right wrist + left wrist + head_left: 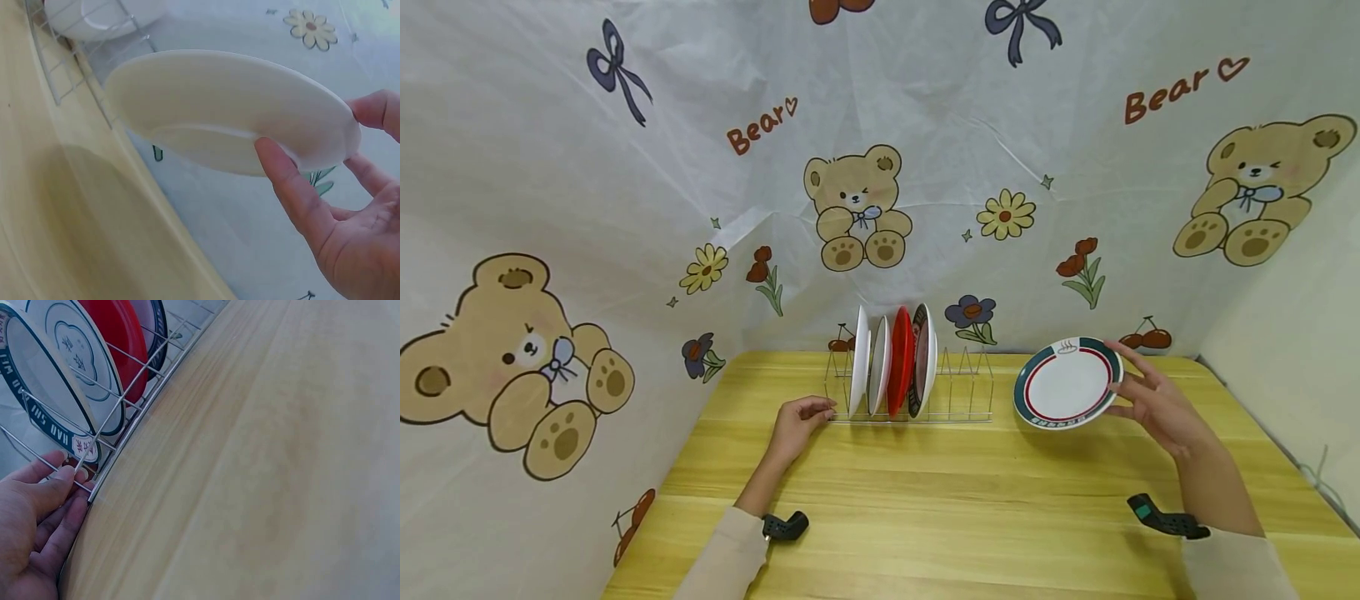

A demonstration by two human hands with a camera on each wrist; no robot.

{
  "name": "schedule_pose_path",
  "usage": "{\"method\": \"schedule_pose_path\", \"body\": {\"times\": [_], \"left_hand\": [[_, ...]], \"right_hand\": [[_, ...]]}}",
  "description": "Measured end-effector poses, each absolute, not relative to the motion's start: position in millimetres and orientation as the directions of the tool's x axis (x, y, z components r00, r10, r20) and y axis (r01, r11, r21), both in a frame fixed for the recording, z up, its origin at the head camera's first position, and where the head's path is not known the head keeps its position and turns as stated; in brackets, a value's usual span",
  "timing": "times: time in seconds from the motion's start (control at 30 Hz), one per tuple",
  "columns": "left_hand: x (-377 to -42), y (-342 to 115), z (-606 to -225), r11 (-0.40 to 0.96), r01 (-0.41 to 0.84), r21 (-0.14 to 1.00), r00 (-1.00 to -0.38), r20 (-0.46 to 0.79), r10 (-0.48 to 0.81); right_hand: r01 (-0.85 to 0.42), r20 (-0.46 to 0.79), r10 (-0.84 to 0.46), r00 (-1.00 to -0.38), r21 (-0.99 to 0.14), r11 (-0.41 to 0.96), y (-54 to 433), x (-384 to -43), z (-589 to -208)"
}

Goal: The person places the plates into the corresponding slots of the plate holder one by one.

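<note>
My right hand (1163, 408) grips a white plate (1067, 385) by its right rim, above the table and right of the rack. The plate has a green band and a red ring; its plain white underside (206, 100) faces the right wrist camera. My left hand (796, 429) pinches the left front corner of a wire dish rack (951, 417), thumb and fingers about the wire (83, 464). Upright in the rack stand a white plate (859, 362), another white plate (880, 367), a red plate (901, 362) and a dark-patterned plate (922, 358).
The rack stands on a wood-grain table (910, 508), near its back edge. Behind it hangs a white cloth (925, 108) printed with bears, flowers and bows. A pale wall (1292, 333) borders the right side. The rack's right-hand slots (966, 383) hold no plates.
</note>
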State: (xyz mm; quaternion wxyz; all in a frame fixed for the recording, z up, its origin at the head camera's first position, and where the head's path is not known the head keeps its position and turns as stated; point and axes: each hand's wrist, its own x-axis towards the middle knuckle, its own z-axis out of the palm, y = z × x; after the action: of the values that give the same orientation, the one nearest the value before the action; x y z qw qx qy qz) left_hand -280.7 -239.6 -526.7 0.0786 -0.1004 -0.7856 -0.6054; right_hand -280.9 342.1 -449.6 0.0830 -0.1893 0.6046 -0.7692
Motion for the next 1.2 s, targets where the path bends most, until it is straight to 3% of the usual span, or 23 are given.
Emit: {"method": "schedule_pose_path", "body": {"times": [0.53,0.83,1.2], "left_hand": [[-280.5,-243.2,-526.3,0.228,0.259,0.939,-0.966,0.247,0.081],[-280.7,-241.4,-528.1,0.229,0.255,0.939,-0.967,0.242,0.086],[-282.4,-241.5,-527.4,0.208,0.230,0.951,-0.973,0.218,0.080]], "right_hand": [[-0.236,0.284,-0.190,-0.940,-0.942,-0.240,300.3,-261.1,-411.0],[-0.304,0.356,-0.198,-0.913,-0.919,-0.250,275.0,-253.1,-402.3],[-0.290,0.334,-0.240,-0.911,-0.936,-0.200,243.2,-256.6,-386.7]]}}
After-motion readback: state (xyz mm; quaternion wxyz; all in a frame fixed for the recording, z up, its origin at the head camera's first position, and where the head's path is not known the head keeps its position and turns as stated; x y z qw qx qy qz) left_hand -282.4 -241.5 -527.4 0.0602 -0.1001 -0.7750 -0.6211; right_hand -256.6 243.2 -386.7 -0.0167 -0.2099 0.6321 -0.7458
